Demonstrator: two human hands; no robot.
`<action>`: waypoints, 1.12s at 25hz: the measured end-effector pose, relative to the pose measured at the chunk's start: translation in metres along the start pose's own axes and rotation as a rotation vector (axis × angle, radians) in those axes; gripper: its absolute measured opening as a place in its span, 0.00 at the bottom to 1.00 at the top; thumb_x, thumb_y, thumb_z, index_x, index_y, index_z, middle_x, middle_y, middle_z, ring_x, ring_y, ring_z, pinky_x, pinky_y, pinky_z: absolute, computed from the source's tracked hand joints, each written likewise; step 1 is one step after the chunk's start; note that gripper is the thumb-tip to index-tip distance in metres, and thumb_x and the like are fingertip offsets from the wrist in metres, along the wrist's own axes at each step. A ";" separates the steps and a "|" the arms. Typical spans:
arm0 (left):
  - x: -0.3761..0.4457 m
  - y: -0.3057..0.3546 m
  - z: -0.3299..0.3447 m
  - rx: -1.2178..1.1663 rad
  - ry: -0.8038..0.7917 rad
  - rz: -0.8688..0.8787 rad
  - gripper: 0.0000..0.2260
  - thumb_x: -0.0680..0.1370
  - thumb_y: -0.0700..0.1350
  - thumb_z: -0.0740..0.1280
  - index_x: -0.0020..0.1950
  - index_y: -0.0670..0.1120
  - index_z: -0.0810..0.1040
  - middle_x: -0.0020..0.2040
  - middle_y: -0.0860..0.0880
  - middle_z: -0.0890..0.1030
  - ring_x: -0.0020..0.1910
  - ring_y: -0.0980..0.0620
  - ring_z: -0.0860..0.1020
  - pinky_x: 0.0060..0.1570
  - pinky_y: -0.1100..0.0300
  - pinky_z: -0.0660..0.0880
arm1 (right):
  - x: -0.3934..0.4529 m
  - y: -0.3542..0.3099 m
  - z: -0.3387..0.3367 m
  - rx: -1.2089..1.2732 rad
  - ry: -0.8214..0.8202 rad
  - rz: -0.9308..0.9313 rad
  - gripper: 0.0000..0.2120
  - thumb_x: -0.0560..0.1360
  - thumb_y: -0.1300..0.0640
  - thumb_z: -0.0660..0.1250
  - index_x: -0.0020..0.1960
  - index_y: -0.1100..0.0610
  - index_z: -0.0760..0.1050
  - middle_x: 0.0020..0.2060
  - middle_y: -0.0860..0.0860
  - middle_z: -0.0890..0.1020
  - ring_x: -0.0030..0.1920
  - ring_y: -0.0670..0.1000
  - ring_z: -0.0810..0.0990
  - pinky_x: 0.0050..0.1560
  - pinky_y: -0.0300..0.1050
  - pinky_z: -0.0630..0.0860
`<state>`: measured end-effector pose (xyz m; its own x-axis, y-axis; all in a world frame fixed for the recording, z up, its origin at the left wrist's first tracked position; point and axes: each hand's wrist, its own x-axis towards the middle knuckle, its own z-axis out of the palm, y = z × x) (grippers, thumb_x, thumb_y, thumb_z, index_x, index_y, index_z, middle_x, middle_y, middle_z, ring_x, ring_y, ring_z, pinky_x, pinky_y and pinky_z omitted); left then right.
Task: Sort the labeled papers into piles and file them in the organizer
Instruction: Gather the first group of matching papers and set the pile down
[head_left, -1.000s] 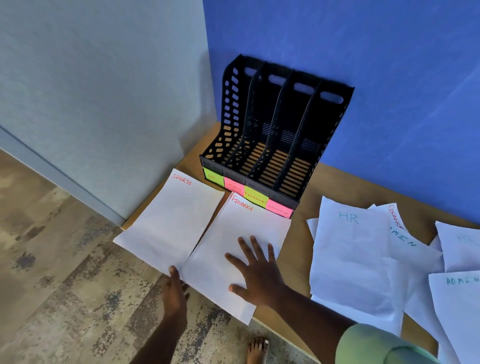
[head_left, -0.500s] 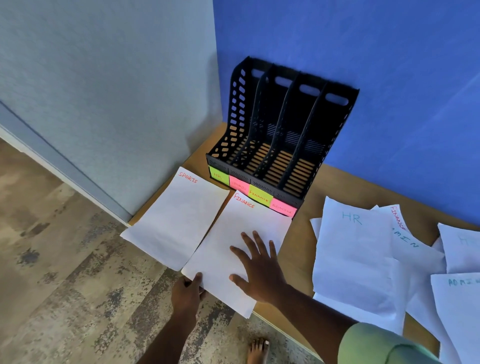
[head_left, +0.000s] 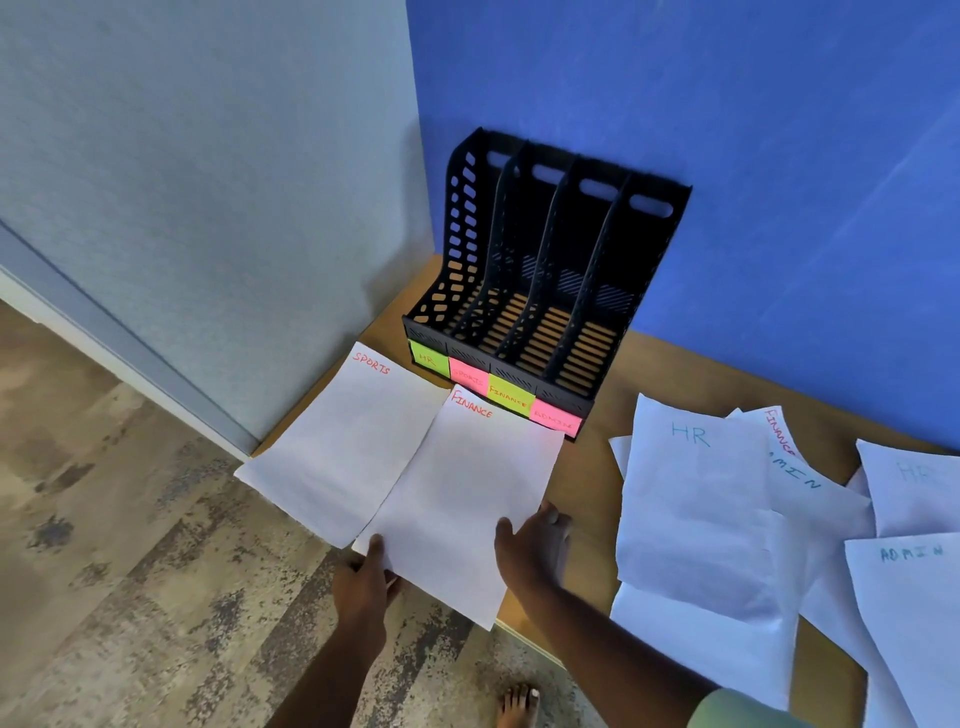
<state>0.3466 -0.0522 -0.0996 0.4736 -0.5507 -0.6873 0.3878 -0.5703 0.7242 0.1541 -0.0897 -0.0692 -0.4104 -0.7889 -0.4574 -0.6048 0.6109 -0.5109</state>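
A white sheet marked FINANCE (head_left: 467, 483) lies on the wooden table (head_left: 589, 467), its near end hanging over the front edge. My left hand (head_left: 363, 577) pinches its near left corner, thumb on top. At the sheet's right edge, my right hand (head_left: 532, 545) holds it with the thumb on the paper. A sheet marked SPORTS (head_left: 353, 447) lies just left, partly under it. Behind both stands the black four-slot organizer (head_left: 649, 208), empty, with sticky labels HR (head_left: 428, 358), SPORTS (head_left: 467, 374), FINANCE (head_left: 510, 397) and ADMIN (head_left: 556, 415).
A loose heap of sheets covers the table's right side, with an HR sheet (head_left: 691, 493) on top and an ADMIN sheet (head_left: 914, 597) at the far right. A blue wall backs the table; a grey wall stands at left. A bare foot (head_left: 517, 701) is on the floor.
My right hand slid from flat on the middle of the FINANCE sheet to its right edge. My left hand moved right from the SPORTS sheet's edge and took the FINANCE sheet's corner.
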 end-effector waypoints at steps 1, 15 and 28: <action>0.002 0.007 -0.001 -0.026 0.005 0.010 0.14 0.81 0.48 0.65 0.60 0.38 0.77 0.54 0.37 0.82 0.50 0.41 0.82 0.40 0.53 0.82 | 0.002 -0.004 0.000 0.009 -0.005 0.000 0.28 0.78 0.47 0.67 0.71 0.62 0.64 0.69 0.61 0.71 0.64 0.59 0.76 0.64 0.51 0.76; 0.055 0.064 -0.009 0.419 0.076 0.076 0.28 0.84 0.57 0.52 0.62 0.34 0.74 0.51 0.32 0.80 0.45 0.35 0.81 0.44 0.46 0.78 | 0.003 -0.013 0.011 0.167 -0.096 0.016 0.31 0.77 0.54 0.68 0.75 0.66 0.62 0.71 0.62 0.66 0.65 0.64 0.76 0.63 0.52 0.74; 0.023 0.025 -0.015 0.285 0.017 0.015 0.21 0.80 0.58 0.64 0.46 0.39 0.74 0.38 0.39 0.77 0.29 0.47 0.73 0.28 0.61 0.67 | 0.002 -0.006 0.007 0.074 -0.055 -0.025 0.27 0.77 0.49 0.66 0.72 0.61 0.68 0.71 0.60 0.70 0.66 0.60 0.75 0.66 0.55 0.76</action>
<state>0.3791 -0.0705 -0.0966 0.4919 -0.5513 -0.6738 0.1435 -0.7120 0.6874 0.1617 -0.0948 -0.0719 -0.3565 -0.8002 -0.4824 -0.5611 0.5961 -0.5743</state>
